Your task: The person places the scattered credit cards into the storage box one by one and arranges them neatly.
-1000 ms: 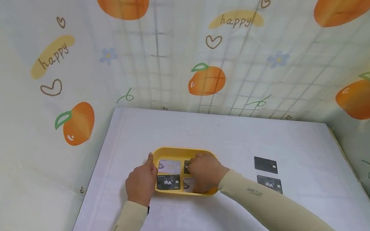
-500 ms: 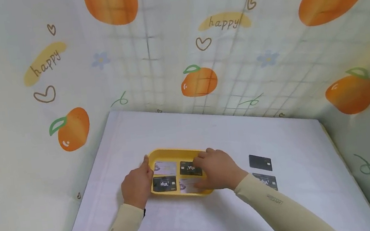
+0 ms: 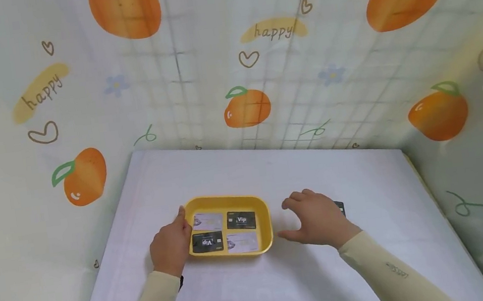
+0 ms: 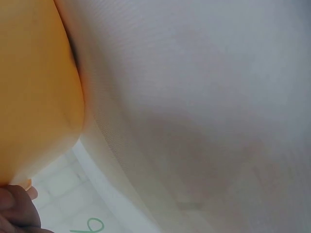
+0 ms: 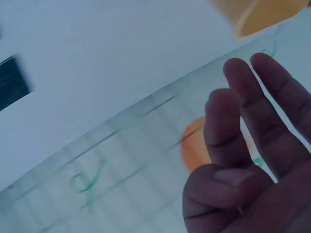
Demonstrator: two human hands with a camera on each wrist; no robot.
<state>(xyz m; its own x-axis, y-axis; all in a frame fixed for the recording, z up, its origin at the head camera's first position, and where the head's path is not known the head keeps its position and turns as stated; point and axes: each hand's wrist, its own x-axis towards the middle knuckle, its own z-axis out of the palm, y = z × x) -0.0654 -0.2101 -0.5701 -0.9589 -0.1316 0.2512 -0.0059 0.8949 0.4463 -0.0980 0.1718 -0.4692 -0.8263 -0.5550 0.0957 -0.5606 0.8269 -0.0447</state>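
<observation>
A yellow tray point(image 3: 225, 202) holds two rows of cards. The far row has a white card point(image 3: 207, 221) and a black Vip card point(image 3: 241, 219). In the near row lie another black Vip card point(image 3: 208, 242), upside down, and a second white card point(image 3: 242, 242). My left hand point(image 3: 170, 248) grips the tray's left end, thumb at the rim; its fingertips show beside the yellow wall point(image 4: 39, 87) in the left wrist view. Right of the tray, my right hand point(image 3: 316, 218) holds nothing, thumb and fingers spread apart.
A black card point(image 3: 340, 207) on the white table point(image 3: 224, 295) is mostly hidden behind my right hand; a dark card point(image 5: 13, 83) is blurred in the right wrist view. Fruit-printed sheeting point(image 3: 195, 75) rises at the table's back and sides.
My right hand has left the tray and moved right, toward the loose cards, uncovering the two right-hand cards. My left hand keeps its grip on the tray. The head view has shifted slightly.
</observation>
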